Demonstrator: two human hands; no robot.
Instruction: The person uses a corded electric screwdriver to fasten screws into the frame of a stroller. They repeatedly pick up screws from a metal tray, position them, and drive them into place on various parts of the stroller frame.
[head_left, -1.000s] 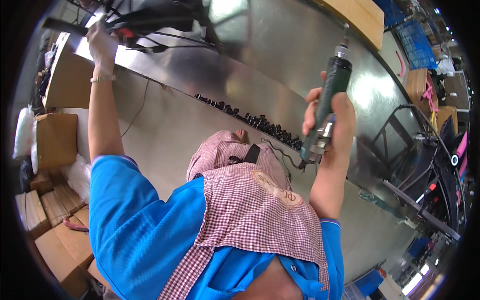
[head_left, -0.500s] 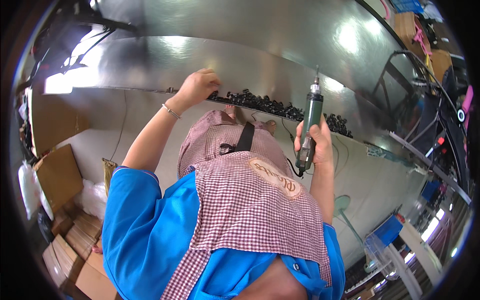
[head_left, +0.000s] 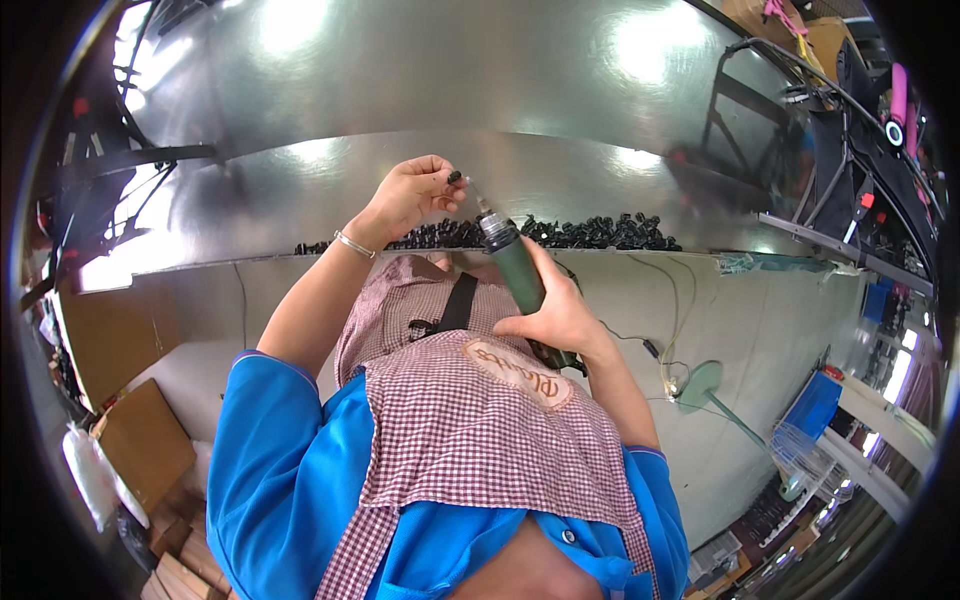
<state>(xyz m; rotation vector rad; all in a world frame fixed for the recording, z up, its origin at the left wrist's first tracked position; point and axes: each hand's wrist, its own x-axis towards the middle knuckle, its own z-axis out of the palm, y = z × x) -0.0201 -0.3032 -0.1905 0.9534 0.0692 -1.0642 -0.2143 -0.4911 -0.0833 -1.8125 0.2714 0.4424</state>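
A small black part (head_left: 455, 177) is pinched between the thumb and fingertips of my left hand (head_left: 415, 195), raised over the near side of the metal table (head_left: 400, 75). My right hand (head_left: 560, 312) is wrapped round a green corded electric screwdriver (head_left: 516, 268). The tool slants up and to the left, its thin bit ending beside the left fingertips. Whether the bit touches the black part I cannot tell. Below both hands, many more small black parts (head_left: 610, 233) lie in a long row along the table's front edge.
A black frame with fabric and a pink foam grip (head_left: 898, 95) stands on the table's right side. Black metal bars (head_left: 150, 157) reach in from the left. Below the table, a cable (head_left: 655, 350) hangs at the right, and cardboard (head_left: 148, 440) stands lower left.
My left hand has come up from the row of parts with a small black part in its fingers. The screwdriver has swung left and tilted toward it. The view has shifted too.
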